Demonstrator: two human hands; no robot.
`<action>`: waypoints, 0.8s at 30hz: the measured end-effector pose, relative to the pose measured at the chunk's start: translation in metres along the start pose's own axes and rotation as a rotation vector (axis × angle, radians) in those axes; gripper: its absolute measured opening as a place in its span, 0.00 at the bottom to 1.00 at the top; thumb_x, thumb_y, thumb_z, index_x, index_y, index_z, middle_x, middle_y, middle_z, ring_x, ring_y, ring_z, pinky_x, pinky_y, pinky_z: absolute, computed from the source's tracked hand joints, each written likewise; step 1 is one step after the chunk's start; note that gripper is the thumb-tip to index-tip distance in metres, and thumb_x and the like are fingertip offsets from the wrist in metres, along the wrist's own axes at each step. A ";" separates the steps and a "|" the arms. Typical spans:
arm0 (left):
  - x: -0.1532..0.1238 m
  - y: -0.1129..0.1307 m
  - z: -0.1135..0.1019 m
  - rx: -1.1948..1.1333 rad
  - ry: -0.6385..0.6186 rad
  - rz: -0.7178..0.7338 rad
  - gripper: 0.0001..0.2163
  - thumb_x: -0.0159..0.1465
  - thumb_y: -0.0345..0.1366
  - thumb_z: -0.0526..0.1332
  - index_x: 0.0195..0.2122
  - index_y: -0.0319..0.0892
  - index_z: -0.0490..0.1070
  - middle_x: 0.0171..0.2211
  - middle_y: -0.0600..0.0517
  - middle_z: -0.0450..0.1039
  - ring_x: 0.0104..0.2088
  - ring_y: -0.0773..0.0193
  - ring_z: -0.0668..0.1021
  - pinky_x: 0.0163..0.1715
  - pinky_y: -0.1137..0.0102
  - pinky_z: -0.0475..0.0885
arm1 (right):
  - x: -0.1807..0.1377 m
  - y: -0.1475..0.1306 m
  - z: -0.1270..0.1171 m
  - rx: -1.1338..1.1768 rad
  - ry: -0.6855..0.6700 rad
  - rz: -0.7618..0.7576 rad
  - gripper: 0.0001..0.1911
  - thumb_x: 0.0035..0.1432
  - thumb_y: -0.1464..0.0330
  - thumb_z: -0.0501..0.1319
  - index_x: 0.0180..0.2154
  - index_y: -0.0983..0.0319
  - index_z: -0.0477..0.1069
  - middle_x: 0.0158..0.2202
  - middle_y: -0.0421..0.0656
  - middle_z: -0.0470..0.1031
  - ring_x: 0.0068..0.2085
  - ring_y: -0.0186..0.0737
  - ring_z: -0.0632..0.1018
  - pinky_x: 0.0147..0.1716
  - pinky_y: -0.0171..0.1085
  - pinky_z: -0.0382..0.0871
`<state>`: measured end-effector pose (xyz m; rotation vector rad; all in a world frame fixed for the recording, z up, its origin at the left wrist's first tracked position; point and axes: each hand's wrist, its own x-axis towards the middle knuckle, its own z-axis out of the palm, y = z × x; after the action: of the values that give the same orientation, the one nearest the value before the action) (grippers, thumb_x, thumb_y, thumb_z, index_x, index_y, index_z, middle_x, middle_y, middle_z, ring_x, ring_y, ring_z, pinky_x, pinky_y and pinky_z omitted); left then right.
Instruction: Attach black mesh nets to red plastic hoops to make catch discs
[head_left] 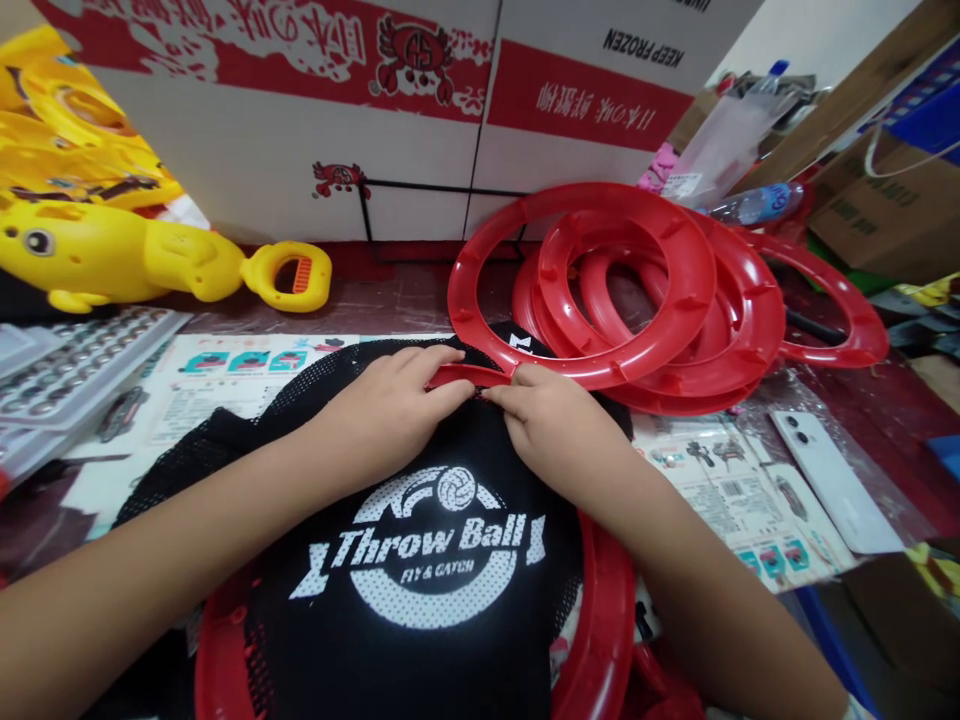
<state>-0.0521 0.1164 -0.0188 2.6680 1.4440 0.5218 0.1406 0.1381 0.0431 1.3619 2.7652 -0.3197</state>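
Note:
A black mesh net (420, 540) printed "Throw Ball Fly & Catch" lies over a red plastic ring (607, 620) in front of me. My left hand (390, 405) and my right hand (551, 420) meet at the net's far edge. Both press curled fingers on the mesh where it covers the red rim (469, 376). Just beyond my fingers a stack of several loose red rings (645, 290) lies on the table.
A yellow toy with a handle (150, 255) lies at the far left before a white and red carton (360, 110). Trays of button cells (67, 370) sit at left, printed sheets (225, 380) under the net, a white phone (832, 480) at right.

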 end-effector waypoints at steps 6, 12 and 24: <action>-0.001 -0.003 0.003 0.024 -0.020 0.011 0.17 0.69 0.34 0.48 0.50 0.39 0.73 0.57 0.39 0.66 0.54 0.47 0.71 0.52 0.53 0.69 | 0.000 -0.001 0.001 -0.037 -0.032 -0.013 0.19 0.65 0.74 0.50 0.47 0.62 0.78 0.37 0.48 0.75 0.37 0.41 0.75 0.36 0.38 0.65; 0.001 -0.001 -0.008 0.014 -0.050 0.049 0.16 0.68 0.37 0.49 0.47 0.36 0.73 0.57 0.34 0.65 0.54 0.42 0.71 0.50 0.52 0.69 | -0.006 -0.002 -0.005 0.064 -0.024 -0.038 0.16 0.63 0.76 0.53 0.47 0.62 0.76 0.39 0.47 0.79 0.40 0.41 0.77 0.39 0.37 0.66; -0.021 -0.024 -0.037 0.156 -0.358 -0.430 0.22 0.64 0.54 0.50 0.48 0.40 0.65 0.30 0.40 0.75 0.31 0.39 0.79 0.30 0.52 0.71 | -0.011 -0.023 0.004 0.224 -0.099 -0.067 0.13 0.58 0.77 0.55 0.42 0.64 0.76 0.39 0.46 0.80 0.38 0.42 0.78 0.34 0.37 0.63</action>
<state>-0.0937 0.1089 0.0055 2.2789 1.9123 -0.0990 0.1292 0.1147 0.0441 1.2573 2.7637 -0.6989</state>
